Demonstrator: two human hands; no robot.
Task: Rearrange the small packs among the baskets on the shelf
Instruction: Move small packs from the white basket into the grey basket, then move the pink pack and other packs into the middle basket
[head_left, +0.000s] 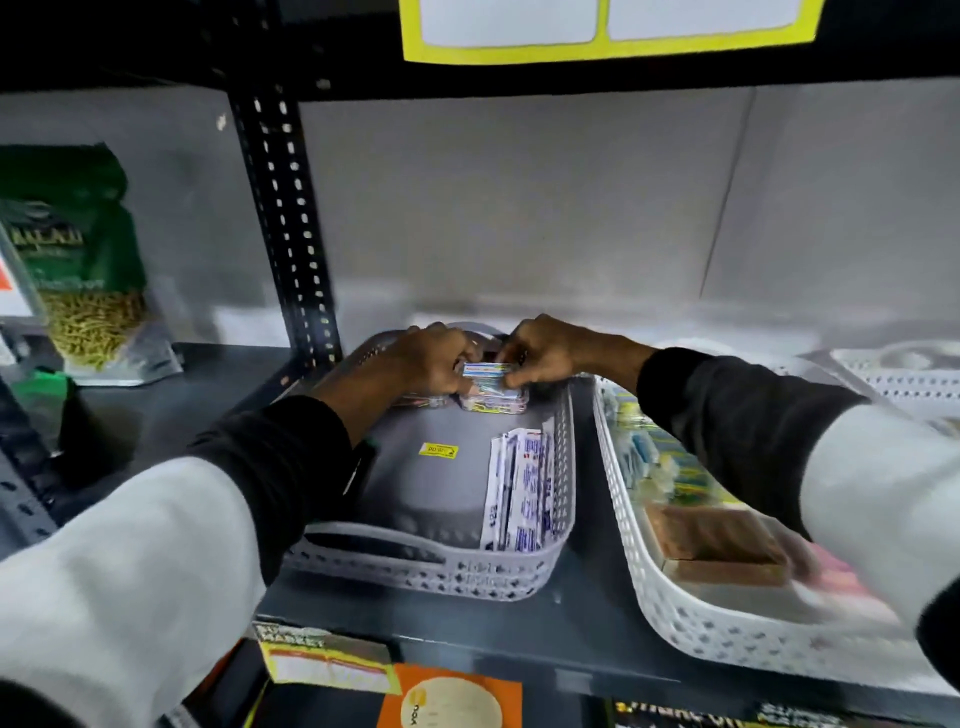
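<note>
Hands — left hand (426, 364), right hand (545, 353) — gripping small pack (487, 370), over grey basket (441, 571)

Two hands (431, 361) (545, 353), three baskets (457, 571) (691, 618) (904, 382), one green bag (78, 260)

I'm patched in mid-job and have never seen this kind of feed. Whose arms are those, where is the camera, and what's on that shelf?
There is no machine here: the camera sits on a person's head, looking forward and down, so the two arms reaching in are their own. The left hand and right hand meet at the back of a grey basket on a dark shelf. Together their fingers pinch a small pack, held just above more small packs lying in that basket. Flat white sachets lean along the basket's right wall. A white basket to the right holds mixed items, blurred. A green bag stands far left.
</note>
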